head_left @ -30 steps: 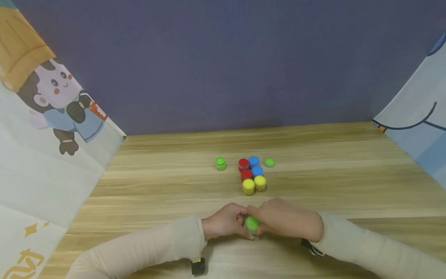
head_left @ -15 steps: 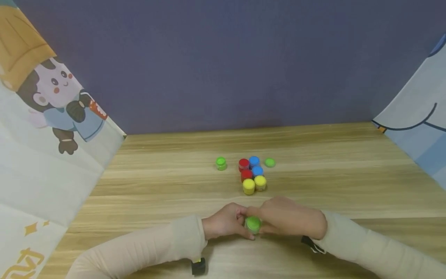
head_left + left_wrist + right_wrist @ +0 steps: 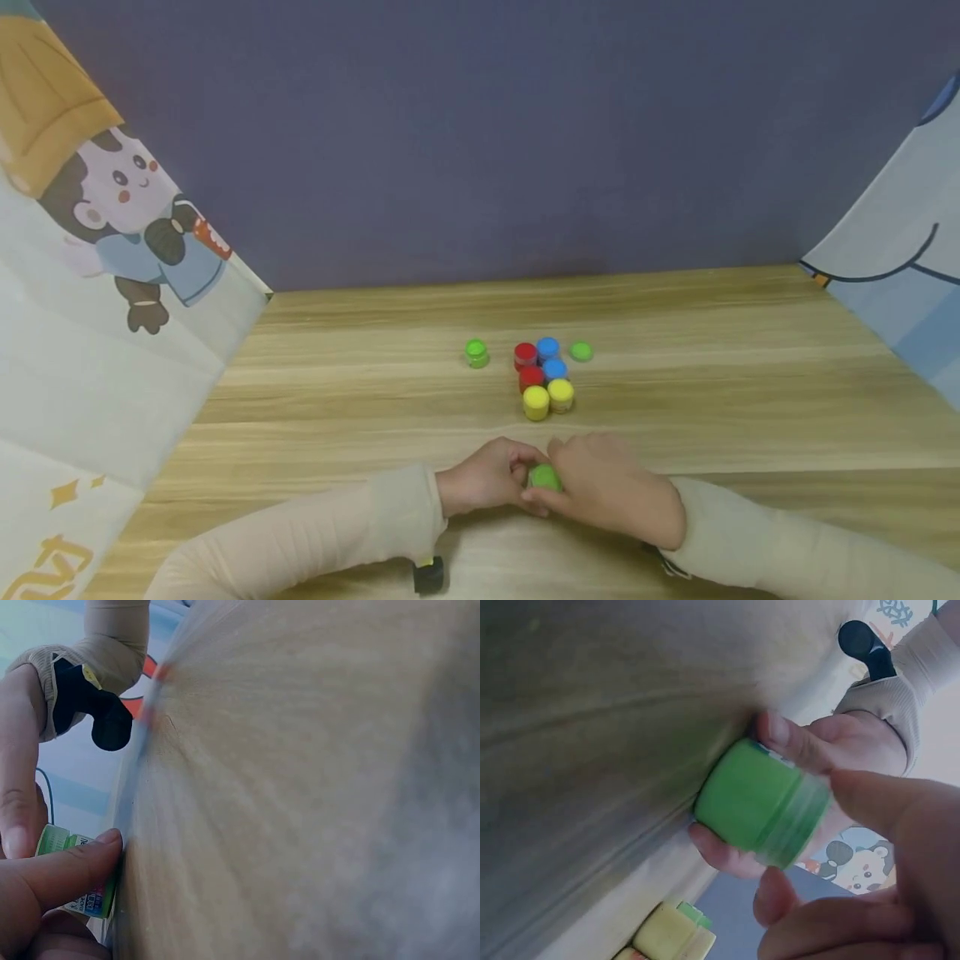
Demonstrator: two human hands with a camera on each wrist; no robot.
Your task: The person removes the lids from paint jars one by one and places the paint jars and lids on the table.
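Note:
My left hand (image 3: 487, 477) grips a small jar of green paint (image 3: 742, 795) by its sides, thumb on the near side, low over the wooden table. In the left wrist view a printed label (image 3: 93, 901) shows on the jar. The jar's green lid (image 3: 545, 477) faces up between both hands. Bent over it from the right, my right hand (image 3: 611, 487) has its thumb and fingers at opposite edges of the lid. In the right wrist view that thumb and a fingertip (image 3: 776, 894) meet the lid's rim.
Beyond the hands stand red jars (image 3: 531, 379), blue jars (image 3: 554, 370) and yellow jars (image 3: 536, 403), clustered together. Left of them is another green jar (image 3: 476, 354), seemingly lidless. A loose green lid (image 3: 581, 351) lies to their right. A dark panel (image 3: 480, 150) closes the table's far side.
My right hand has turned about the lid, its wrist shifting toward me and its thumb coming round to the lid's near edge. My left hand and the other jars stay put.

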